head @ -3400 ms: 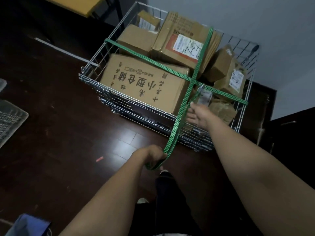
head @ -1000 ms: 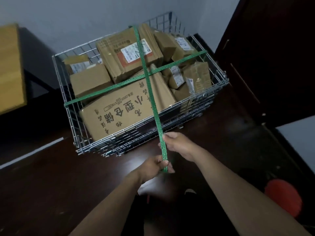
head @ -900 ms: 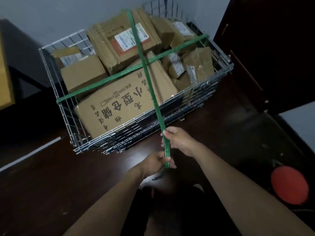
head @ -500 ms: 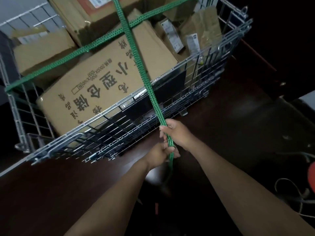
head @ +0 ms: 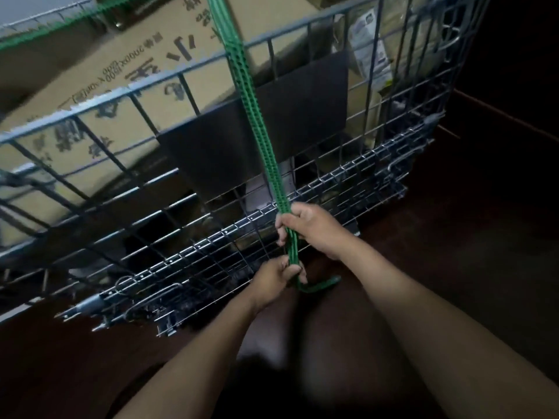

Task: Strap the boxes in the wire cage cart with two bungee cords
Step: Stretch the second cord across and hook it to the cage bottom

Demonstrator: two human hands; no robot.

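As it comes down the cage front, green bungee cord (head: 260, 125): a flat, perforated strap, apparently doubled, drawn straight from over the top rim to the two hands. It looks to be under real tension!
Right hand (head: 311, 231): the upper grip, fingers wrapped round the cord just in front of the lower mesh.
Left hand (head: 273, 281): just beneath, fist closed on the same cord, nearly touching the right.
Loose tail (head: 320, 287): curls out below the left fist toward the right. Whether it ends in a hook, I cannot tell.
Wire cage cart (head: 181, 72): packed with boxes, with the big printed carton (head: 151, 65) pressed against the front wall.
Second green cord (head: 45, 31): blurred, crossing the top-left corner over the load.
Handling: light, rubbery and springy, I'd say, and nothing fragile about it. It will likely pull back hard, though, and could whip out of a slack grip. The holes should give fingers some bite.
Where to hold: close to the free end with a full-fist wrap, one hand anchoring the stretch while the other works the end onto a stiff low wire.
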